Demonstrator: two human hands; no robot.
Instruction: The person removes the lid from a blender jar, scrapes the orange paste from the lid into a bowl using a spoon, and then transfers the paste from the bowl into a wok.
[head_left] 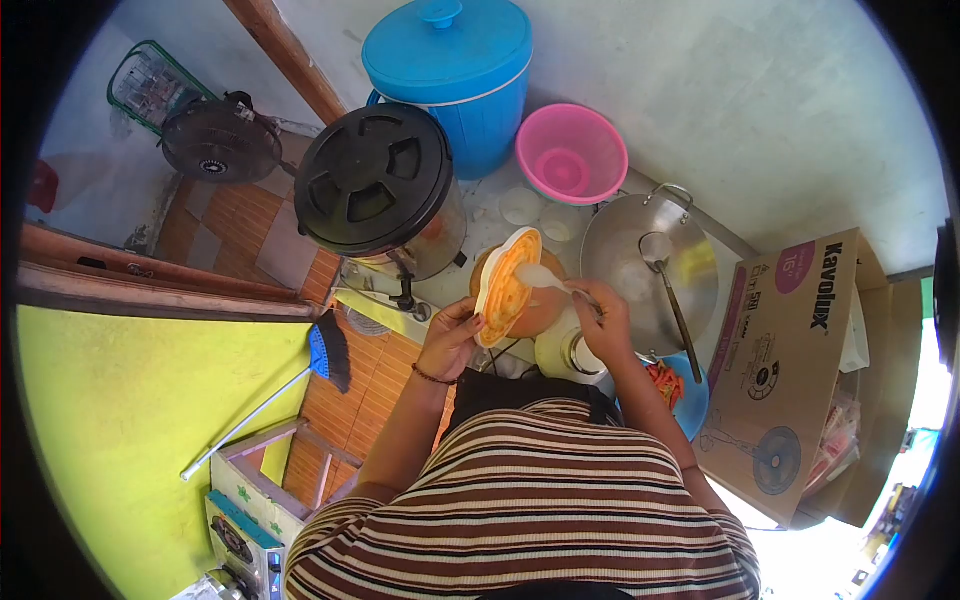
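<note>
My left hand (450, 343) is closed on the edge of a white-rimmed dish (508, 285), tilted steeply, its inner face smeared with orange paste. In my right hand (603, 322) is the handle of a pale plastic spoon (540, 277), its head against the paste. Partly hidden behind the dish is an orange-brown bowl (547, 318). Just below my right hand stands a pale green appliance (562, 358) with a round metal-rimmed part. A blue bowl (692, 408) of cut red pieces shows beside my right forearm.
To the right, a wok (620, 250) holds a long-handled ladle (678, 310), near a large cardboard box (775, 370). At the back are a pink basin (570, 155), a blue lidded bucket (470, 100) and a black-lidded container (375, 180). A broom (330, 352) leans at left.
</note>
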